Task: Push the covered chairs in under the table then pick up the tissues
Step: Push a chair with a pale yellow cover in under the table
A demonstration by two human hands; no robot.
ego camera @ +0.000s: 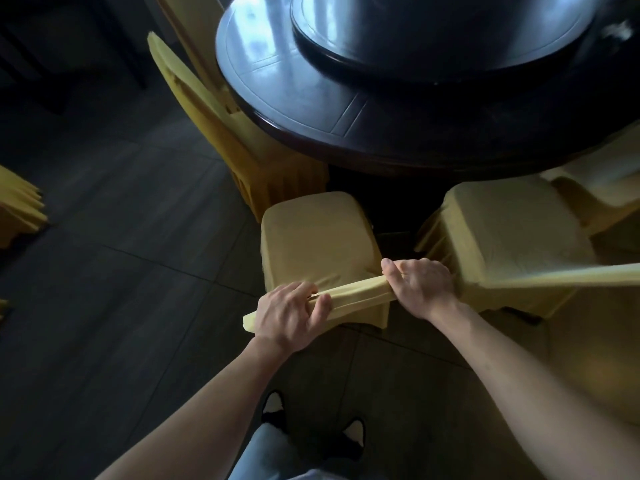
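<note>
Both hands, left hand [289, 315] and right hand [420, 284], curl their fingers over the top rail of a yellow cloth-covered chair [320, 237] facing the dark round wooden table [311, 109]; the loose cover looks slippery, so the stiff rail beneath seems the surest hold.

Both hands gripped the top of a yellow-covered chair [318, 237], the left hand [289, 315] and right hand [420, 284] curled over its backrest. Its seat stood short of the dark round table [311, 109], another chair [502, 230] just beside.

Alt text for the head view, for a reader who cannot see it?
Both hands, left hand and right hand, grip the top of a yellow-covered chair's backrest, its seat facing a dark round table. More covered chairs stand alongside.
</note>
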